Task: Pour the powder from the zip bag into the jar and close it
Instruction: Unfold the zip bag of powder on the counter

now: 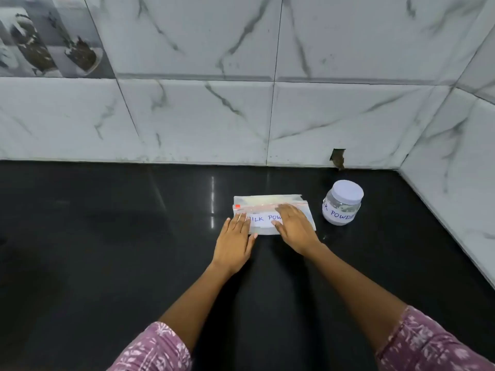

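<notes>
Lying flat on the black counter [107, 236] at the frame's centre, the zip bag [267, 200] looks nearly empty, its white label reading "ILK POW" between the hands (the rest is covered). To its right, just apart, stands the jar [342, 203], white lid [348, 190] on, white powder low inside, lettered "K POWDE". Both the left hand [234, 241] and right hand [296, 227] press the bag with straight, flat fingers.
</notes>
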Motion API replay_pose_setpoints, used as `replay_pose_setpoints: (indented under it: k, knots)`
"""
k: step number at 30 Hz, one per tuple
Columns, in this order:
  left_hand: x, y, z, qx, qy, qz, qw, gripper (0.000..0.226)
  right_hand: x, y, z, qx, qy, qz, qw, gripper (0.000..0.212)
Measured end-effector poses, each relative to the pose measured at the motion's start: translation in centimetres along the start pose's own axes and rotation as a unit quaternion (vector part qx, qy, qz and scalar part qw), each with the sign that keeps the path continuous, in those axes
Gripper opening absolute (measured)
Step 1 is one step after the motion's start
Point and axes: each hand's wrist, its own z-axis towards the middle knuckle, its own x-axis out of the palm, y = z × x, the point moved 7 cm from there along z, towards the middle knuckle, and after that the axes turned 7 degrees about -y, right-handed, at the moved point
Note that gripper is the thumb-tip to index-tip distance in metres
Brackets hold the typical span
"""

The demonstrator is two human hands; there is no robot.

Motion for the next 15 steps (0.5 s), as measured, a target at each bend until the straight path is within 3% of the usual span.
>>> replay_pose_setpoints:
  k: [8,15]
  knots:
    - [1.8,3.3,3.4,0.01,0.031,-0.025,0.999,0.054,2.7,0.6,4.9,0.042,0.071,-0.063,0.995,0.048]
    - [0.2,2.6,5.8,0.053,-0.003,-0.055,0.997,0.049,-0.7,1.6,4.5,0.029,-0.02,-0.01,0.999,0.028]
